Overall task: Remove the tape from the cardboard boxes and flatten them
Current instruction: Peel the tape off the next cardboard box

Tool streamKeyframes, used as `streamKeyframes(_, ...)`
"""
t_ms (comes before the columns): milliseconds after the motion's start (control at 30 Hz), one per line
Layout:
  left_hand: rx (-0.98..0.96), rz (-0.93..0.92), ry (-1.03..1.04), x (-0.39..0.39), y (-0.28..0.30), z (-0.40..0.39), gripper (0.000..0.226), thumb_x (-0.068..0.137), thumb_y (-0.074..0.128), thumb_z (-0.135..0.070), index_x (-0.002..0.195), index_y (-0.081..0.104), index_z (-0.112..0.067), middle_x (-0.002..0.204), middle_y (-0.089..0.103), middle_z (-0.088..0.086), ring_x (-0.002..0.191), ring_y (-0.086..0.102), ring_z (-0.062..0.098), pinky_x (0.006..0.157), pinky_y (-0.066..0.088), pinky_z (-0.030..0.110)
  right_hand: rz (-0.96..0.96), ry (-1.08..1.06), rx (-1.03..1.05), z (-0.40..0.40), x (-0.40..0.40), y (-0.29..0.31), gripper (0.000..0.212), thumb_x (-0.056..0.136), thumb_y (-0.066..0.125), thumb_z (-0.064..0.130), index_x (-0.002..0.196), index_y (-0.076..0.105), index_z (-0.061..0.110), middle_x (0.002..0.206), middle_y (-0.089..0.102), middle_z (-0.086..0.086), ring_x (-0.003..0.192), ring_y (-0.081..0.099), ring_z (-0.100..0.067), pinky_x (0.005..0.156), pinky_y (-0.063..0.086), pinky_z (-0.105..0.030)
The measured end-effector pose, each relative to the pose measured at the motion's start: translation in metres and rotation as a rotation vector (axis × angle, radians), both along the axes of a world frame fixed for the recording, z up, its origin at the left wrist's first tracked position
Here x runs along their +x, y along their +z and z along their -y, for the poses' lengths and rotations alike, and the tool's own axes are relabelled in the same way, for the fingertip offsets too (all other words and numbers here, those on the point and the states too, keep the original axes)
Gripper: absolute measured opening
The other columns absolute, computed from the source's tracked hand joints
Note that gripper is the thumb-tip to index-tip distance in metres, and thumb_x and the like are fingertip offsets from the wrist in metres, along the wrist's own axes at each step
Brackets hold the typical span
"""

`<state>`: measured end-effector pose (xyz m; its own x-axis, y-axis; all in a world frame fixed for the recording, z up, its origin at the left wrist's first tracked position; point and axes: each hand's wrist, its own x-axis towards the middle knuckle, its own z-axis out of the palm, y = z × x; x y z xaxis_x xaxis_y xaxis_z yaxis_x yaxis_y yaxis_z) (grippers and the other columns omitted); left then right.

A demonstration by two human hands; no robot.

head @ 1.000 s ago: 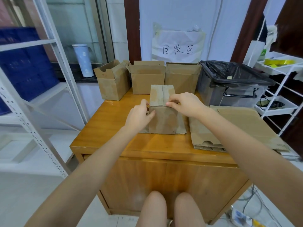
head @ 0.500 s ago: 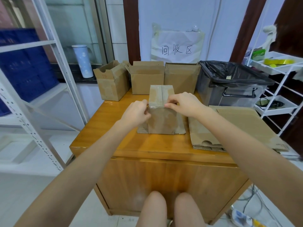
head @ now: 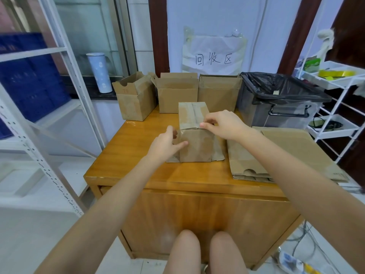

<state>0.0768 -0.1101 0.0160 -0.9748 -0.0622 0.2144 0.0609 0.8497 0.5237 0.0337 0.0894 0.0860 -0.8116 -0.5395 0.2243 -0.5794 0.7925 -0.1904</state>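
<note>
Cardboard box (head: 194, 135) with tape on its top stands near the middle of the frame on the wooden worktop (head: 138, 155), its lower flaps splayed against the wood. Against the frame half a second back, my left hand (head: 165, 144) has slid a little lower and away from the top edge, its thumb now laid across the front face; the right hand (head: 223, 124) has barely shifted, and the box sits in the same spot.

The box lies between the two hands, the left at its lower left side and the right at its upper right edge. The left grip is loose, fingers curled and spread against the side and front of the box rather than closed around anything. The right grip is pinched together, thumb and forefinger meeting at the front rim where the clear tape strip (head: 194, 113) runs over the top; I cannot tell whether a tape end is actually caught between them.

Behind, three open boxes (head: 177, 93) stand in a row along the far edge. A black-lined bin (head: 280, 101) sits in the upper right, and a stack of flattened cardboard (head: 286, 153) lies just right of the box.
</note>
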Motion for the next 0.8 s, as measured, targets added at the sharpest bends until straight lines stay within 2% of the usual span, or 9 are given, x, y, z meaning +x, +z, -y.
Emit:
streamKeyframes(100, -0.022, -0.015, -0.024, -0.003, -0.004, 0.000, 0.038, 0.090, 0.062, -0.043, 0.109, 0.051, -0.012, 0.112, 0.062, 0.002, 0.093, 0.063, 0.020, 0.077, 0.054, 0.038, 0.005, -0.002, 0.007, 0.000, 0.000, 0.000, 0.031, 0.098, 0.047, 0.044, 0.108, 0.065, 0.021, 0.108, 0.067, -0.001, 0.101, 0.061, -0.020, 0.081, 0.048, -0.031)
streamKeyframes(233, -0.130, -0.049, -0.039, -0.002, -0.003, 0.013, 0.022, 0.091, 0.062, -0.037, 0.092, 0.065, -0.015, 0.101, 0.069, 0.004, 0.094, 0.064, 0.021, 0.079, 0.054, 0.040, 0.009, -0.001, 0.009, -0.002, -0.001, 0.001, 0.032, 0.097, 0.047, 0.044, 0.108, 0.065, 0.021, 0.107, 0.067, -0.001, 0.102, 0.061, -0.020, 0.082, 0.049, -0.032)
streamKeyframes(367, -0.335, -0.096, -0.064, -0.004, 0.005, 0.023, 0.021, 0.091, 0.061, -0.036, 0.090, 0.067, -0.017, 0.103, 0.069, 0.003, 0.094, 0.063, 0.020, 0.078, 0.054, 0.040, 0.013, -0.002, 0.030, 0.000, 0.000, 0.002, 0.033, 0.097, 0.047, 0.046, 0.109, 0.066, 0.022, 0.109, 0.068, -0.001, 0.103, 0.061, -0.020, 0.086, 0.051, -0.038)
streamKeyframes(467, -0.529, -0.134, -0.127, -0.007, 0.018, 0.027, 0.018, 0.092, 0.061, -0.035, 0.088, 0.067, -0.018, 0.105, 0.067, 0.001, 0.095, 0.062, 0.021, 0.076, 0.052, 0.038, 0.012, 0.001, 0.055, 0.000, 0.000, 0.004, 0.033, 0.097, 0.047, 0.046, 0.110, 0.066, 0.022, 0.108, 0.068, -0.001, 0.101, 0.062, -0.020, 0.085, 0.051, -0.036)
streamKeyframes(567, -0.685, -0.155, -0.166, -0.010, 0.029, 0.028, 0.017, 0.093, 0.058, -0.032, 0.093, 0.066, -0.017, 0.106, 0.065, 0.000, 0.094, 0.061, 0.020, 0.068, 0.045, 0.029, 0.009, 0.008, 0.072, 0.001, 0.001, 0.006, 0.033, 0.097, 0.046, 0.045, 0.109, 0.066, 0.021, 0.107, 0.068, -0.001, 0.101, 0.062, -0.019, 0.085, 0.051, -0.035)
streamKeyframes(633, -0.772, -0.166, -0.160, -0.008, 0.037, 0.029, 0.017, 0.095, 0.055, -0.029, 0.094, 0.065, -0.015, 0.104, 0.064, 0.001, 0.092, 0.061, 0.021, 0.065, 0.041, 0.028, 0.008, 0.013, 0.087, 0.001, 0.001, 0.007, 0.034, 0.098, 0.046, 0.045, 0.109, 0.066, 0.020, 0.107, 0.068, -0.001, 0.101, 0.062, -0.020, 0.084, 0.051, -0.034)
streamKeyframes(733, -0.891, -0.223, -0.146, -0.007, 0.060, 0.036, 0.016, 0.094, 0.052, -0.020, 0.090, 0.062, -0.009, 0.091, 0.062, 0.006, 0.081, 0.061, 0.024, 0.061, 0.041, 0.031, 0.014, 0.013, 0.102, 0.000, 0.000, 0.007, 0.032, 0.097, 0.046, 0.045, 0.105, 0.065, 0.021, 0.106, 0.068, -0.001, 0.100, 0.062, -0.020, 0.085, 0.051, -0.035)
streamKeyframes(800, -0.961, -0.393, -0.239, -0.007, 0.079, 0.040, 0.012, 0.081, 0.066, -0.011, 0.072, 0.061, -0.006, 0.069, 0.059, 0.008, 0.061, 0.058, 0.026, 0.051, 0.034, 0.027, 0.008, 0.015, 0.102, 0.000, -0.001, 0.007, 0.031, 0.097, 0.047, 0.046, 0.102, 0.066, 0.021, 0.104, 0.068, 0.000, 0.100, 0.062, -0.020, 0.085, 0.051, -0.036)
